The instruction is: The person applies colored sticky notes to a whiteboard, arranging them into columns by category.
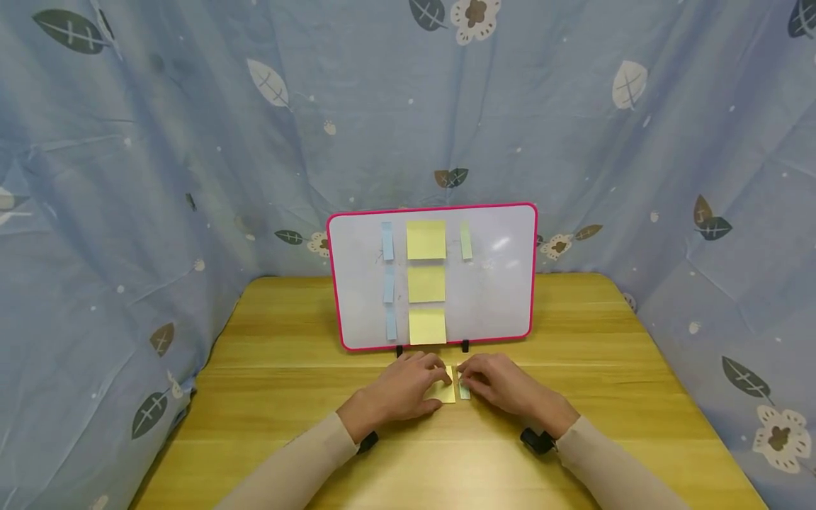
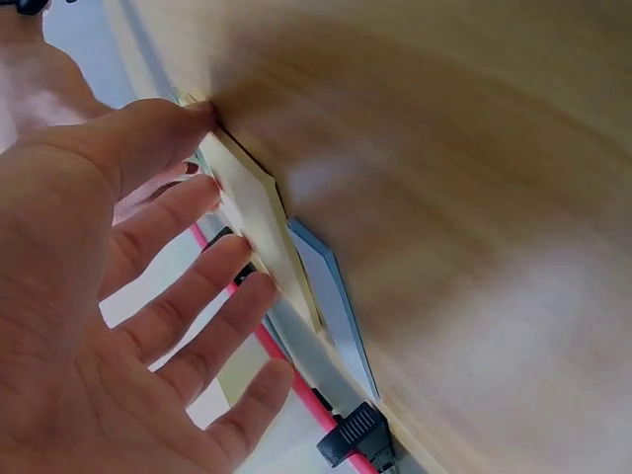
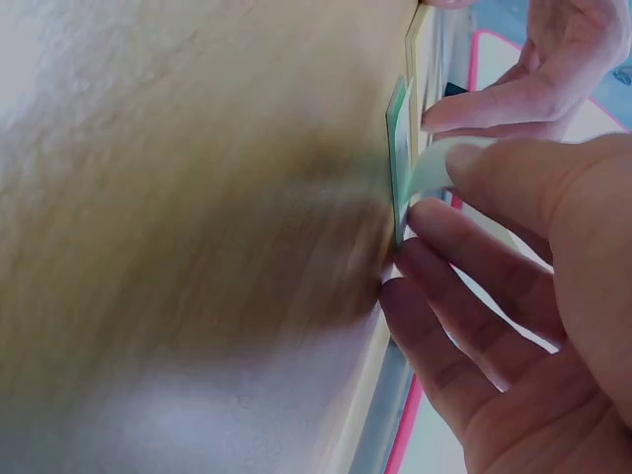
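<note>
My left hand [image 1: 408, 388] rests at a yellow sticky-note pad [image 1: 448, 394] on the table, thumb and fingertips at its edges with relaxed fingers. Just right of that pad lies a narrow green sticky-note pad [image 3: 398, 148]. With thumb and index finger, my right hand [image 1: 503, 382] pinches the top green sticky note [image 3: 434, 166], which curls up from the pad in the right wrist view. A blue sticky-note pad [image 2: 331, 296] lies on the yellow pad's other side, seen in the left wrist view and hidden by my left hand in the head view.
Behind my hands a pink-framed whiteboard [image 1: 494, 304] stands on black feet [image 1: 465, 346]. It bears a column of blue strips [image 1: 387, 241], a column of yellow squares [image 1: 426, 241] and one green strip [image 1: 466, 241]. A patterned curtain [image 1: 357, 106] surrounds the wooden table [image 1: 274, 397].
</note>
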`<state>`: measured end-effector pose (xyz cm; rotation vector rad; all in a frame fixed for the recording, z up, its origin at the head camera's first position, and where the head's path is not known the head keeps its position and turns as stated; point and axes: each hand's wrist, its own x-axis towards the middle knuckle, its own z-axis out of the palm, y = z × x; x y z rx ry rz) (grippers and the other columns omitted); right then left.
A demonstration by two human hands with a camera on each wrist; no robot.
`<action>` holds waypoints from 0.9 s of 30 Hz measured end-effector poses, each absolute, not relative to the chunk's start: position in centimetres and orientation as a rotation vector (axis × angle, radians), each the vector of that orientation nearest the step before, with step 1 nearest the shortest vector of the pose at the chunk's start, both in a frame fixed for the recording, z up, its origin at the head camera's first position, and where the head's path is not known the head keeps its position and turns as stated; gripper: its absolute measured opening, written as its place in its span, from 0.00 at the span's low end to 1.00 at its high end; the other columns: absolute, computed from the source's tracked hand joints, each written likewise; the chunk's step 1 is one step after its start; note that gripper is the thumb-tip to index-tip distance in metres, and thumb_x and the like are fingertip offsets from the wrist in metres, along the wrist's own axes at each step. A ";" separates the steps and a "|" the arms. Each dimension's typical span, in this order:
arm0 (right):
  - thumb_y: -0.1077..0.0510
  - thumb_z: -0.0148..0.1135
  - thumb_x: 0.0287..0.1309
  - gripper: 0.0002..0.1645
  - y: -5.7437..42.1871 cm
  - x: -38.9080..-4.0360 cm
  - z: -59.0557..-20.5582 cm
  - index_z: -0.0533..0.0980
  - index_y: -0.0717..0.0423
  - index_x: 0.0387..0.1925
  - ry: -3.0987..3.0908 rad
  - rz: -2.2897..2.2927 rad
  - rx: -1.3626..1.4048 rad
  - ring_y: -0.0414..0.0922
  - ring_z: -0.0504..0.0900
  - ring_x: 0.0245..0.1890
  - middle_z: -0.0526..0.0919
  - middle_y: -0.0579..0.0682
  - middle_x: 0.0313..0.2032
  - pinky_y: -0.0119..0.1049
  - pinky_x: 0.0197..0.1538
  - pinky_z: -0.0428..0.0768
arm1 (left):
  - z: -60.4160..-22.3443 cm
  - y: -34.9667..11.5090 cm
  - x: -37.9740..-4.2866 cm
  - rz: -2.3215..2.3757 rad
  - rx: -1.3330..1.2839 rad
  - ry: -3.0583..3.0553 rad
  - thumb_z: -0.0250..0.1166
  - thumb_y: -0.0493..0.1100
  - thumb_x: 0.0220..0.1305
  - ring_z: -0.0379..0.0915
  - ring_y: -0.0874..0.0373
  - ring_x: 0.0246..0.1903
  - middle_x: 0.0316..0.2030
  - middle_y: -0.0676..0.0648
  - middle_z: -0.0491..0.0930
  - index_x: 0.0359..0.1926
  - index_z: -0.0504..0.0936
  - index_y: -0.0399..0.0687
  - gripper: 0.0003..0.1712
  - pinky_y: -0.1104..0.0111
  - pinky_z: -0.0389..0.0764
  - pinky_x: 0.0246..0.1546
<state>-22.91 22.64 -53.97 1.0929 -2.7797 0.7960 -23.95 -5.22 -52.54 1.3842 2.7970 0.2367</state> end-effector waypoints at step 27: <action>0.64 0.78 0.75 0.03 22.1 -25.1 -54.4 0.93 0.53 0.42 -2.708 0.924 0.606 0.36 0.90 0.37 0.97 0.43 0.37 0.36 0.45 0.90 | -52.4 -3.7 -23.4 0.098 1.600 2.638 0.69 0.61 0.86 0.79 0.53 0.78 0.76 0.56 0.83 0.75 0.89 0.65 0.24 0.50 0.84 0.77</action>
